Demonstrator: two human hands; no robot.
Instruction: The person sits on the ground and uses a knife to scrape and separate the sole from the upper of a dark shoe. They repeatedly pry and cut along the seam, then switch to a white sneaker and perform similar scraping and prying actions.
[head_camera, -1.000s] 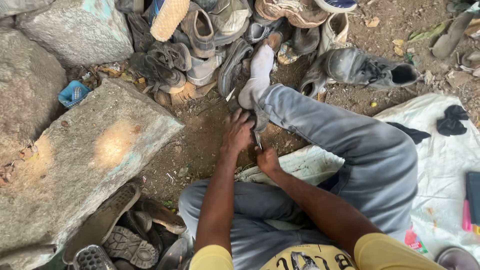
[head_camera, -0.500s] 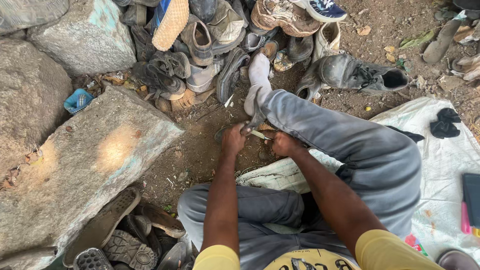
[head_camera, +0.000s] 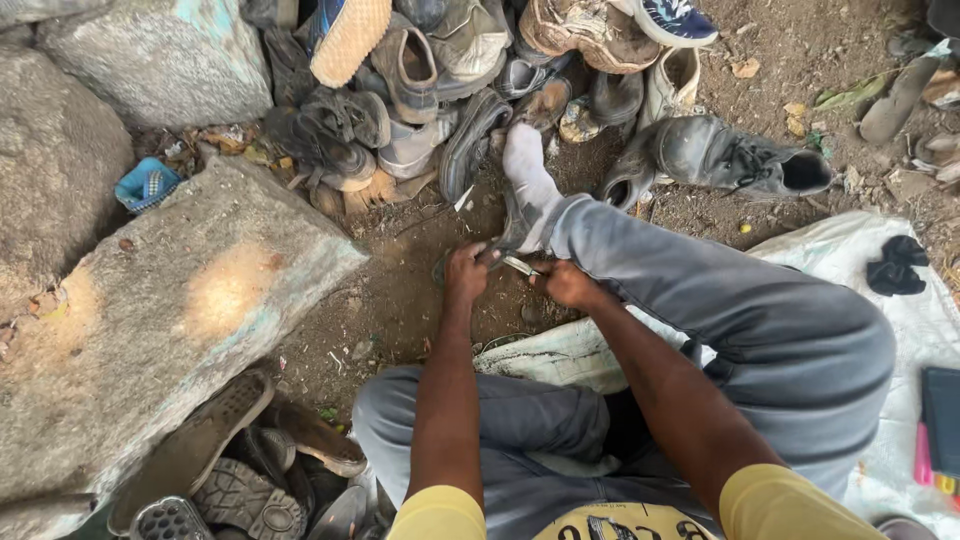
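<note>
Pinching at the same spot: left hand (head_camera: 466, 272) has its fingers (head_camera: 478, 254) curled shut on a dark piece of shoe material (head_camera: 512, 228) lying against the socked foot (head_camera: 528, 182), and right hand (head_camera: 566, 284) has its fingers closed around a small pale-bladed tool (head_camera: 521, 265) (blade or awl, too small to tell which). Tool tip points left toward the left hand, long axis nearly level across the frame; the dark piece runs up and away from the fingers along the sole of the foot, toward the shoe pile (head_camera: 440, 90). Both hands sit just beside each other below the bent knee; the right is nearer the tool's working end, the left nearer the piece. Versus a second ago: the hands sat lower and tighter against the trouser leg, left hand flat over the work; half a second ago they had already come up toward the foot, and now they are slightly further apart with the tool showing between them. Stone slab (head_camera: 180, 330) to the left and white sack (head_camera: 880, 330) under the leg unchanged.
</note>
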